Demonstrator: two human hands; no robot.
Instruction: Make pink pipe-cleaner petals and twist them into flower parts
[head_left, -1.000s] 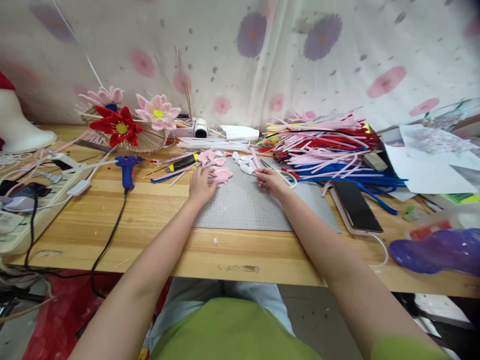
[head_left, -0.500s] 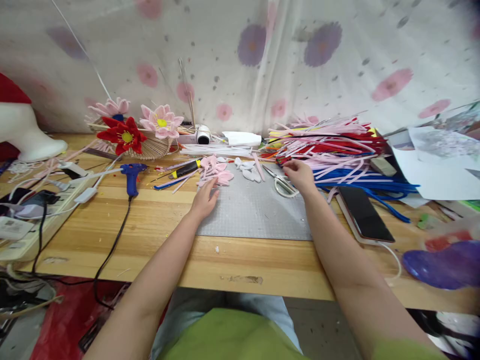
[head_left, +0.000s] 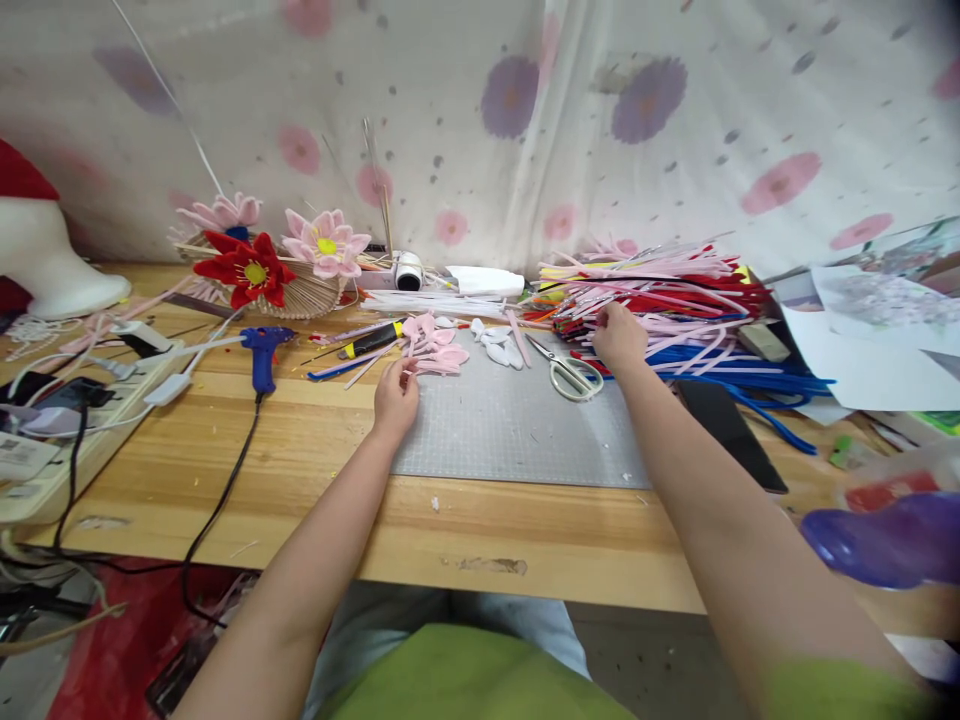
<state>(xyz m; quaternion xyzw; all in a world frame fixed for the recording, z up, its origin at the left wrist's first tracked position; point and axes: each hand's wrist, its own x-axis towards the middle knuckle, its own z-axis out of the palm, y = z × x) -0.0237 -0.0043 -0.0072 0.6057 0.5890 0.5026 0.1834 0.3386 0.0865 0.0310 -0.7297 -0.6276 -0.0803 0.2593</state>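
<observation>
My left hand rests at the left edge of the grey cutting mat, its fingers curled together at the stem ends of several pink pipe-cleaner petals. My right hand reaches over the mat's far right corner into a heap of pipe cleaners in pink, red, blue and other colours. Its fingertips are bent in among them, and what they grip is hidden. Scissors with pale handles lie just left of that hand. White petals lie between the pink ones and the scissors.
A blue glue gun stands at the left, its cord running over the table edge. Beyond it are finished red and pink flowers. A yellow-black cutter lies beside the petals. A phone is under my right forearm.
My right hand has moved right, away from above the scissors and into the pipe-cleaner heap. My left hand has drawn slightly left and its fingers have curled in.
</observation>
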